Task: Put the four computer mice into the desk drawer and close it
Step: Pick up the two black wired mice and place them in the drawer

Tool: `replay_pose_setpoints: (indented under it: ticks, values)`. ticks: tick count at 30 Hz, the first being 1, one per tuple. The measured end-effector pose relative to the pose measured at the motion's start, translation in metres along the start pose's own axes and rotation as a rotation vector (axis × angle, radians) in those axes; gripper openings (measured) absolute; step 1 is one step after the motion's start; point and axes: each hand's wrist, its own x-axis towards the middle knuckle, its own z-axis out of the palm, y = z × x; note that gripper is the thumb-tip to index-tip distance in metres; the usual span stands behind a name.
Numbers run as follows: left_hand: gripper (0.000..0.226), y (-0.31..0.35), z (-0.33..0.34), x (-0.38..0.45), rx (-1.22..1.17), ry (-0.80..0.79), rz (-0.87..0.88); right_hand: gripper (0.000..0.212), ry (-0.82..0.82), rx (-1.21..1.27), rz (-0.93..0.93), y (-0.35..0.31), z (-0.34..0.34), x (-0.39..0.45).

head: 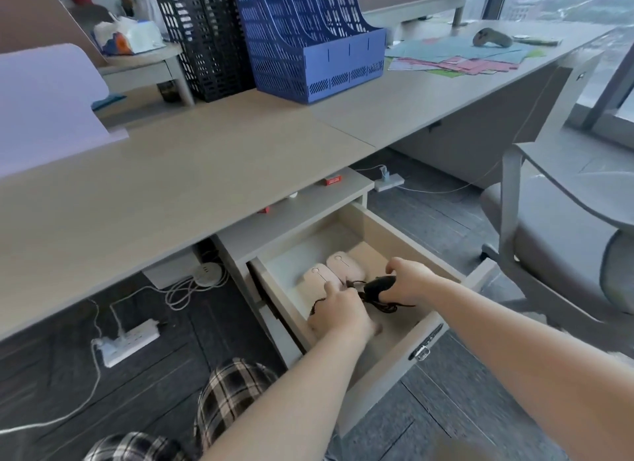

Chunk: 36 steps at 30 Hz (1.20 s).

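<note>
A: Head view is looking down at the open drawer [404, 234] under the desk [171, 186]. How many mice are you counting?

B: Three that I can be sure of. Two pale mice are lying side by side toward the back left of the drawer, the near one [317, 278] and the far one [344, 264], touching or nearly so. One black mouse [377, 287] is sitting just right of them, inside the drawer, with its dark cord [384, 306] trailing under it and off toward the left.

A: And a fourth?

B: I am not seeing one; the left hand is covering part of the drawer floor.

A: What are the hands doing?

B: Both are reaching into the drawer. The right hand [410, 282] is curling around the black mouse from the right, thumb and fingers closed on its body. The left hand [339, 309] is sitting just left of that mouse, loosely curled, fingertips pinching at the cord where it bunches beside the near pale mouse.

A: Anything on the desk?

B: Two file racks are standing at the back, one black [202, 41], one blue [308, 38], and coloured papers [456, 57] are lying to the right.
</note>
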Motion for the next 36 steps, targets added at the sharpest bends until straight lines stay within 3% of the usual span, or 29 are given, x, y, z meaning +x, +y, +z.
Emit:
replay_pose_setpoints:
  ticks: [4, 8, 14, 23, 36]
  values:
    - [0.064, 0.001, 0.017, 0.008, 0.089, -0.056, -0.013, 0.074, -0.055, -0.103, -0.013, 0.000, 0.013, 0.010]
    - [0.065, -0.004, 0.030, 0.015, 0.140, -0.030, 0.001, 0.069, -0.079, -0.202, -0.023, 0.001, 0.022, 0.018]
    - [0.047, -0.009, 0.035, 0.024, -0.013, 0.011, -0.005, 0.078, -0.118, -0.261, -0.049, 0.003, 0.030, 0.029]
    - [0.064, -0.007, 0.032, 0.028, -0.190, -0.006, -0.093, 0.066, -0.065, -0.329, -0.083, 0.007, 0.034, 0.035]
    - [0.074, -0.011, 0.027, 0.029, 0.069, -0.095, -0.002, 0.068, -0.036, -0.400, -0.080, 0.008, 0.033, 0.030]
